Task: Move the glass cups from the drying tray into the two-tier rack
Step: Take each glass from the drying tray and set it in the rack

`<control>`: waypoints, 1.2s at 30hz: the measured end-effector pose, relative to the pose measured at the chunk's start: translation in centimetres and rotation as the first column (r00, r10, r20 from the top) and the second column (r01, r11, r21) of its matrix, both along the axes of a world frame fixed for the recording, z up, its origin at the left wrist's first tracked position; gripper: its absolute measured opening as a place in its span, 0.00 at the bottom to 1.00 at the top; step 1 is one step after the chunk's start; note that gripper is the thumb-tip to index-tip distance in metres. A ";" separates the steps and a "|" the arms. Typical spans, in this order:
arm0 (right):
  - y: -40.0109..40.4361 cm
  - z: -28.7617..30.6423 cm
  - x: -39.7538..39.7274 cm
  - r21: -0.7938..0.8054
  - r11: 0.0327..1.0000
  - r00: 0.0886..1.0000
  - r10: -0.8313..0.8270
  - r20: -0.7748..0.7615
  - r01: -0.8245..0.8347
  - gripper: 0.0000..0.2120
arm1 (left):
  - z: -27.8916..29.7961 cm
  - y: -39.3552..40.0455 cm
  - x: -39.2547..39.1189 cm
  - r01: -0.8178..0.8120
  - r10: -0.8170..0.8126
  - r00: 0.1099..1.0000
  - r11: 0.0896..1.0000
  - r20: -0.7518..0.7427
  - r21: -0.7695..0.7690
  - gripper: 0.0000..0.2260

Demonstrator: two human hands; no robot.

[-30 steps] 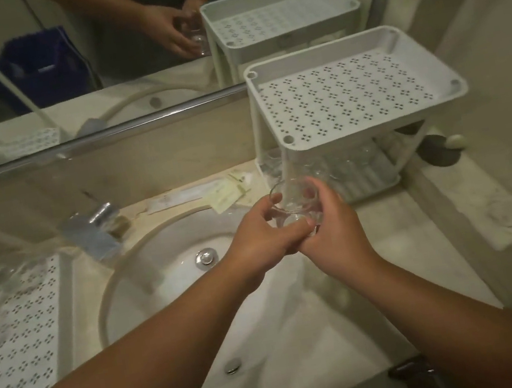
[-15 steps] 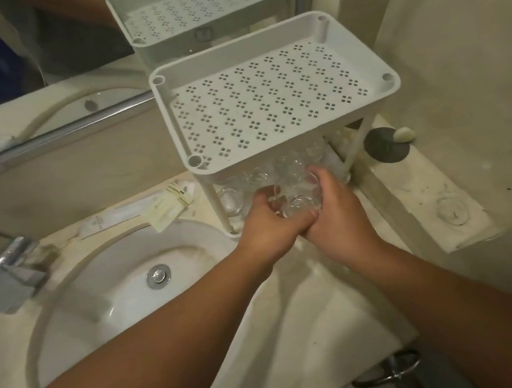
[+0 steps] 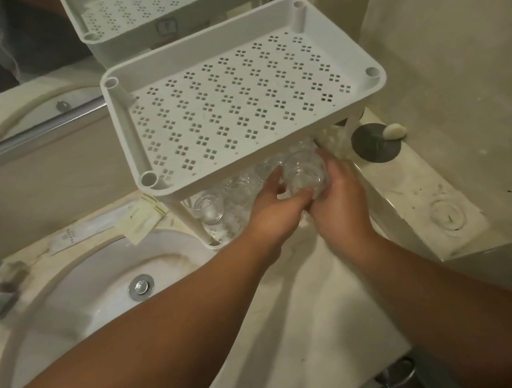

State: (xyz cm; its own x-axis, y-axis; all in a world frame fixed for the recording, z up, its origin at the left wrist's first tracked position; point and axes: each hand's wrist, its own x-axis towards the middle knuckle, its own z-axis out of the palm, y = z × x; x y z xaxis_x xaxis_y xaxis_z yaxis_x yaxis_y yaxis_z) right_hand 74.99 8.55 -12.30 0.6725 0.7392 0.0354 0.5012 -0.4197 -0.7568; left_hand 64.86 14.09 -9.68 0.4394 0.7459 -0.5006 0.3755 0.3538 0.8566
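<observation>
Now we hold one glass cup [image 3: 305, 174] w/ both hands at the front edge of the two-tier rack [image 3: 338, 27], just under its perforated top tier. Left hand [image 3: 270, 206] fingers curl round the cup's left side; right hand [image 3: 338, 197] fingers wrap its right side. Other cups [image 3: 207, 207] already stand on the lower tier. Rack sits on the bench [image 3: 306, 338] beside the sink [image 3: 101, 287].

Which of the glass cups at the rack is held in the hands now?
The glass cup at the front right of the lower tier, gripped by the left hand and right hand. The other cups stand free under the upper tier.
</observation>
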 end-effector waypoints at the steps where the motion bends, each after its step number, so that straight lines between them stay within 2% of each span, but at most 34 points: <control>1: 0.3 -0.2 0.3 0.011 1.000 1.000 -0.003 -0.008 0.003 0.36 | -0.1 0.1 0.4 -0.011 0.011 1.000 1.000 -0.001 -0.003 0.33; 8: 1.0 -1.7 1.8 0.035 0.999 0.999 -0.028 -0.046 0.030 0.34 | -1.0 1.1 2.6 -0.044 0.044 0.998 0.999 -0.038 0.006 0.28; 14: 2.2 -2.8 2.2 0.001 1.000 0.999 -0.007 0.050 0.007 0.37 | -1.8 1.1 3.1 -0.039 0.042 0.996 0.998 -0.078 0.042 0.26; 19: 2.2 -2.5 2.6 -0.193 0.980 0.980 0.090 0.179 -0.055 0.39 | -2.3 1.2 3.5 -0.041 0.048 0.993 0.997 -0.112 0.067 0.24; 22: 2.6 -2.8 2.8 -0.296 0.952 0.979 0.127 0.157 -0.076 0.37 | -2.5 1.2 3.7 -0.031 0.042 0.989 0.996 -0.144 0.082 0.24; 25: 3.4 -3.0 3.1 -0.524 0.850 0.895 0.274 0.351 -0.055 0.36 | -2.7 1.4 3.9 0.005 0.015 0.983 0.995 -0.185 0.103 0.25; 27: 3.9 -2.9 3.3 -0.595 0.803 0.860 0.333 0.386 -0.044 0.32 | -2.8 1.5 3.9 0.040 -0.014 0.978 0.992 -0.209 0.119 0.25; 29: 3.9 -2.4 3.1 -0.578 0.813 0.878 0.326 0.351 -0.071 0.29 | -2.9 1.5 3.9 0.073 -0.039 0.974 0.987 -0.222 0.145 0.25; 31: 3.4 -2.4 2.7 -0.440 0.892 0.945 0.227 0.236 -0.105 0.28 | -3.0 1.4 3.8 0.100 -0.057 0.971 0.979 -0.234 0.176 0.25; 33: 3.1 -2.4 2.3 -0.334 0.935 0.962 0.194 0.193 -0.122 0.27 | -3.1 1.4 3.7 0.124 -0.072 0.967 0.971 -0.246 0.203 0.25; 35: 3.1 -2.3 2.1 -0.365 0.919 0.934 0.253 0.252 -0.151 0.27 | -3.3 1.6 3.7 0.144 -0.086 0.963 0.966 -0.257 0.213 0.25; 36: 3.3 -2.4 2.2 -0.437 0.883 0.898 0.324 0.297 -0.174 0.27 | -3.4 1.7 3.7 0.153 -0.095 0.961 0.965 -0.261 0.214 0.26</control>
State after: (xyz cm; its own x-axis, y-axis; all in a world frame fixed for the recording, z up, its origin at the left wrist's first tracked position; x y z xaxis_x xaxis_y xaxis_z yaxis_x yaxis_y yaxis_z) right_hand 77.23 11.85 -14.73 0.4614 0.8823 -0.0929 0.8286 -0.4660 -0.3103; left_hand 68.54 15.77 -13.07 0.4204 0.8008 -0.4266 0.6136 0.0955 0.7838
